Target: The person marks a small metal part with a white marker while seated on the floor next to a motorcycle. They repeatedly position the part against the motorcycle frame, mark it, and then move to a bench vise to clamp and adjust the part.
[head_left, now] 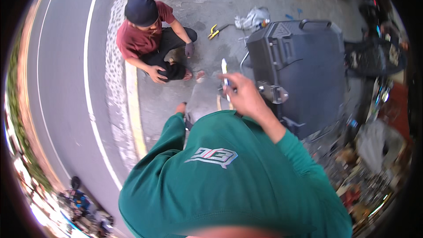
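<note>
Road, left of frame: grey asphalt (61, 83) with a white painted line (88, 88) curving top to bottom; yellow kerb stripe (132, 105) just beside it.
Crouching person, upper left of centre: maroon shirt, black cap (141, 9), squatting on the concrete pavement (202, 17); 1 gloved hand hanging near the knee.
Left hand (180, 107), centre: only a small part showing past the green sleeve (169, 136), held low over the pavement; finger state impossible to tell.
Yellow-handled pliers (214, 31), upper centre: lying on the concrete, well apart from both hands, near a crumpled grey rag (253, 17).
Right hand (244, 94), centre: raised, fingers closed in a pinch around a thin white-and-blue tool.
Thin tool (225, 72), centre: upright, tip pointing to the top of the frame, just beside the black motorcycle top box.
Top box (299, 66), right of centre: lid shut, metal latch (273, 91) near the right hand.
Clutter, lower right: mixed parts (370, 185), too blurred to name.
Risk: light pinch grip high above concrete, so a slip likely means a dropped tool; tip close to the box, so a scratch on the plastic is possible.
</note>
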`<control>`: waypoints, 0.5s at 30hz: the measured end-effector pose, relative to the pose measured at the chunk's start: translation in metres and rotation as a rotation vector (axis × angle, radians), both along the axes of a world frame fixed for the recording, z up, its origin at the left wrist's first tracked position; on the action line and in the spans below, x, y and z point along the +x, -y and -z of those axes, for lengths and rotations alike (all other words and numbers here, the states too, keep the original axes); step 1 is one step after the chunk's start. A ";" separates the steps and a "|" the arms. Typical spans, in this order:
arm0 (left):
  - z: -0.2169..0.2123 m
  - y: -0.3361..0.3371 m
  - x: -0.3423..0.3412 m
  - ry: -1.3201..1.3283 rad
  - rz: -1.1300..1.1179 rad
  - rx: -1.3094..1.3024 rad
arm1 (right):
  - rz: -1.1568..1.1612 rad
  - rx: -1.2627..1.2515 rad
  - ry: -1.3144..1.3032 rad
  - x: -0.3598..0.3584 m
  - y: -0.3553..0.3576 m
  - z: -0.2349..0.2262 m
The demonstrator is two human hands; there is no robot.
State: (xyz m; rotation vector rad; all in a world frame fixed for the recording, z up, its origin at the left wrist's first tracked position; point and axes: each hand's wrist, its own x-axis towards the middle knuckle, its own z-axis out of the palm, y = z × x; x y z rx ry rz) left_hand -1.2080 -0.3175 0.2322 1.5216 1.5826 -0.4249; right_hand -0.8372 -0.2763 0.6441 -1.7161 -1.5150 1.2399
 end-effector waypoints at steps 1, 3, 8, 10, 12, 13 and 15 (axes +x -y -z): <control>0.001 -0.026 -0.008 -0.009 0.070 -0.003 | 0.108 -0.046 -0.048 -0.012 -0.020 0.031; -0.006 -0.055 -0.021 0.023 0.061 -0.020 | 0.239 0.035 0.060 -0.029 -0.061 0.106; -0.045 -0.093 -0.043 0.129 -0.075 0.027 | 0.484 -0.407 0.154 -0.019 -0.159 0.300; -0.061 -0.088 -0.054 0.198 -0.110 0.088 | 0.564 -0.538 0.242 -0.003 -0.181 0.348; -0.075 -0.072 -0.071 0.220 -0.282 0.003 | 0.616 -0.471 0.248 0.002 -0.184 0.377; -0.080 -0.062 -0.082 0.205 -0.311 -0.022 | 0.694 -0.445 0.226 0.007 -0.182 0.385; -0.092 -0.034 -0.110 0.117 -0.319 -0.059 | 0.677 -0.133 0.329 0.011 -0.170 0.394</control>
